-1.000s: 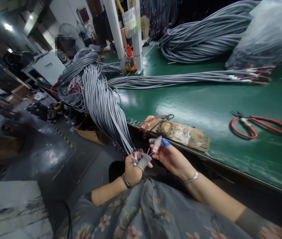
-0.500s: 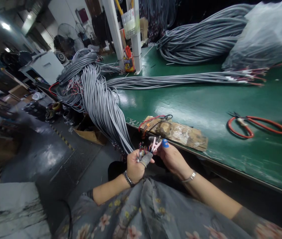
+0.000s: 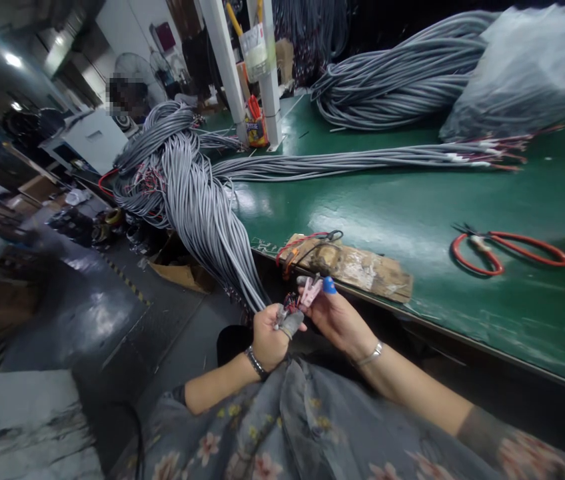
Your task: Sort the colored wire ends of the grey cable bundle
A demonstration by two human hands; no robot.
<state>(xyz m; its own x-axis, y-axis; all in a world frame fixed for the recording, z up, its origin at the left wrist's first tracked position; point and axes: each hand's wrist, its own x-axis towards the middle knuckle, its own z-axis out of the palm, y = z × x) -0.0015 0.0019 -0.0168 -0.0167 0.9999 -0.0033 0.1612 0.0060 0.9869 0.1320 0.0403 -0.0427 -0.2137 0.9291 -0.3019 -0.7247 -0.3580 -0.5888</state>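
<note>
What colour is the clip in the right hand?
The clip is pale pink; see head view.

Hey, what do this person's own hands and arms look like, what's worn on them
The left hand wears a grey thumb cover and a dark linked wristband. The right hand has a bright blue thumb cover, a grey fingertip cover and a silver metal wristband. The sleeves are grey fabric; the right sleeve shows pale pink flowers.

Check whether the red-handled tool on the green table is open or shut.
Open: the red-handled tool lies on the green table with its two handles spread wide apart.
</note>
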